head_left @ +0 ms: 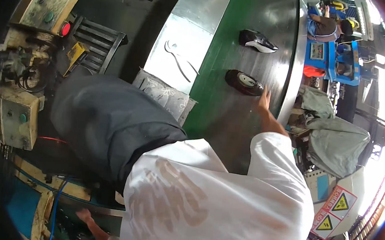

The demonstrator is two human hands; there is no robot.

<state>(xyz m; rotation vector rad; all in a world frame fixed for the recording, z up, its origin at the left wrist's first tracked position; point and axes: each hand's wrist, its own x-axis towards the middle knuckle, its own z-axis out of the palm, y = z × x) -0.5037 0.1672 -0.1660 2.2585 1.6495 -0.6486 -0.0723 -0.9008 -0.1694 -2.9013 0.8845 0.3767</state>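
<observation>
Right hand (265,100) outstretched, unclenched beside dark shoe (239,82); left hand (84,215) well apart, grip unclear

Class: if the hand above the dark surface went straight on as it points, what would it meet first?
Most likely the nearer dark shoe, right by the hand; whether they touch is hard to tell.

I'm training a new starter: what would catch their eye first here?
Probably the brown-smeared white shirt, filling the lower middle. Then two dark shoes on the green-edged surface at upper centre, the right hand beside the nearer one. A red-bordered sign with yellow triangles stands out at lower right.
</observation>
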